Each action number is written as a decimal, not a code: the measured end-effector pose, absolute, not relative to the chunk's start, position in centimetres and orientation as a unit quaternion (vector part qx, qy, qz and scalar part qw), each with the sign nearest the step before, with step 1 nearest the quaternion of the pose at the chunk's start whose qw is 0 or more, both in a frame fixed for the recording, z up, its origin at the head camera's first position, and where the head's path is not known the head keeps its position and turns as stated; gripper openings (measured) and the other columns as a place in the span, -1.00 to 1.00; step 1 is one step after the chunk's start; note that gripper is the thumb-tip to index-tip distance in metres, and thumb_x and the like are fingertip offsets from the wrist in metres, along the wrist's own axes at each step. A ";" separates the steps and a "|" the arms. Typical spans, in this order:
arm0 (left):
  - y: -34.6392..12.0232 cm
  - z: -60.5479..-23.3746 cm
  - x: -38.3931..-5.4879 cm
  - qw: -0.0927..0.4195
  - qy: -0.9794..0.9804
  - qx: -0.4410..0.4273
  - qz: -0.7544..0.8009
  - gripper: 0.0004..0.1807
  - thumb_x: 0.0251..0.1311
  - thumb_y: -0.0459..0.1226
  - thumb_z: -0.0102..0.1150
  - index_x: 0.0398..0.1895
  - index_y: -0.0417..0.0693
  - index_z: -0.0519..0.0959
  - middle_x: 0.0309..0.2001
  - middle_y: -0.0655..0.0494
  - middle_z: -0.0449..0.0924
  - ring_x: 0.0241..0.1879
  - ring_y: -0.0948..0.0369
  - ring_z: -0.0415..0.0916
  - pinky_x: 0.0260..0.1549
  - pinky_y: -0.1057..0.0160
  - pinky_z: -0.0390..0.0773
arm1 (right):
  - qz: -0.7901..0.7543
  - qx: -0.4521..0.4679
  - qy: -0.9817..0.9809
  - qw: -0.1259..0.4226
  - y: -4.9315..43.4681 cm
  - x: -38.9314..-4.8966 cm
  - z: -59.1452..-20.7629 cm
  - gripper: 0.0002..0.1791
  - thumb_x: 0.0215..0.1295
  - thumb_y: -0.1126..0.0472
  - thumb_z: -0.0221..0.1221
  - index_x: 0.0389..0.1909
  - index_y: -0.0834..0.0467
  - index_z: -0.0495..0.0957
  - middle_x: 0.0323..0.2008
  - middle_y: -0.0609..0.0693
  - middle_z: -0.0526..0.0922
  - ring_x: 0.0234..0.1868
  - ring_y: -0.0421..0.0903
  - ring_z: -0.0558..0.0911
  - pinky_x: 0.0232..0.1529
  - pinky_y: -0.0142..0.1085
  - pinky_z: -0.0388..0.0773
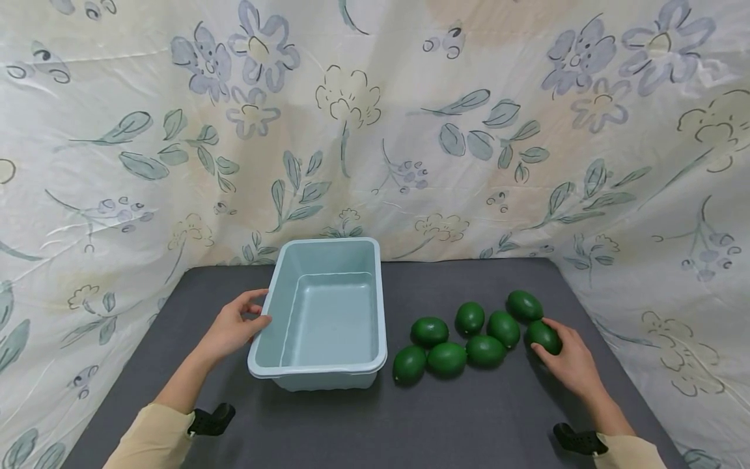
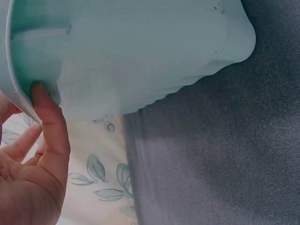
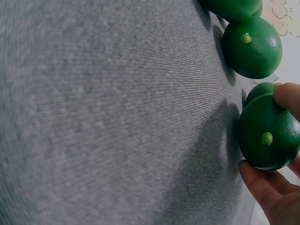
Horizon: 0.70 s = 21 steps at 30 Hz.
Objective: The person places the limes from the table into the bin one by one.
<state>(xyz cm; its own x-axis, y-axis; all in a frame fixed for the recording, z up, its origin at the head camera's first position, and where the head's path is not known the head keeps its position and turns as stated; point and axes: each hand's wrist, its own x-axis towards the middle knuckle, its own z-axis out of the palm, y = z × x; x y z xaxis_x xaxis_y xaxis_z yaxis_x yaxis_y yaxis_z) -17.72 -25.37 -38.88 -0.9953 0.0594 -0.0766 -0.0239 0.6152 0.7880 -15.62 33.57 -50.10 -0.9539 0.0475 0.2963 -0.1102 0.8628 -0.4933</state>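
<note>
A pale blue-green plastic basin (image 1: 328, 376) stands left of the middle of the table, with its inside bare. My left hand (image 1: 236, 326) pinches its left rim; in the left wrist view the thumb (image 2: 49, 110) presses the outer wall just below the rim. At the right, my right hand (image 1: 571, 360) grips a dark green lime (image 1: 542, 336) between thumb and fingers. The right wrist view shows this held lime (image 3: 268, 133) with its pale stem nub facing the camera. Just behind it lies another lime (image 1: 524, 305).
Several more limes (image 1: 447, 360) lie close together between the basin and my right hand. The dark grey tabletop (image 1: 445, 423) ends at a floral cloth (image 1: 375, 130) that hangs behind it and along both sides.
</note>
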 end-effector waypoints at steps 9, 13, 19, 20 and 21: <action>-25.4 -39.0 -17.7 0.054 0.893 0.006 0.448 -0.35 0.20 -0.29 0.11 0.34 -0.14 0.14 -0.12 -0.20 0.42 -0.43 0.15 0.49 -0.51 0.18 0.53 | 0.266 0.019 -0.950 0.161 33.7 -16.0 -49.0 -0.36 0.15 0.15 0.23 0.20 0.34 0.29 -0.02 0.41 0.36 -0.15 0.25 0.41 -0.33 0.10 0.32; -25.5 -39.1 -17.8 0.057 0.890 0.006 0.452 -0.35 0.19 -0.29 0.11 0.34 -0.14 0.13 -0.11 -0.21 0.42 -0.44 0.16 0.51 -0.51 0.19 0.54 | 0.267 0.024 -0.950 0.161 33.7 -16.2 -48.4 -0.35 0.16 0.14 0.23 0.21 0.35 0.28 -0.01 0.40 0.36 -0.16 0.24 0.41 -0.33 0.08 0.32; -25.6 -39.2 -18.0 0.063 0.888 0.006 0.456 -0.34 0.19 -0.29 0.11 0.34 -0.13 0.13 -0.11 -0.22 0.41 -0.44 0.16 0.52 -0.50 0.21 0.55 | 0.264 0.032 -0.951 0.158 33.3 -16.6 -47.4 -0.33 0.16 0.11 0.23 0.23 0.32 0.27 0.01 0.39 0.36 -0.14 0.23 0.40 -0.33 0.07 0.32; -25.6 -39.3 -18.0 0.065 0.888 0.006 0.455 -0.34 0.19 -0.29 0.11 0.34 -0.13 0.12 -0.10 -0.22 0.41 -0.44 0.16 0.52 -0.49 0.21 0.55 | 0.264 0.033 -0.951 0.157 33.2 -16.7 -47.3 -0.33 0.16 0.10 0.23 0.23 0.31 0.27 0.01 0.39 0.36 -0.13 0.23 0.40 -0.32 0.08 0.32; -25.7 -39.3 -18.0 0.064 0.888 0.007 0.455 -0.34 0.19 -0.29 0.11 0.34 -0.13 0.12 -0.10 -0.22 0.42 -0.44 0.15 0.52 -0.49 0.20 0.54 | 0.263 0.033 -0.951 0.157 33.0 -16.7 -47.1 -0.33 0.16 0.10 0.23 0.24 0.30 0.27 0.02 0.38 0.36 -0.12 0.23 0.40 -0.31 0.08 0.32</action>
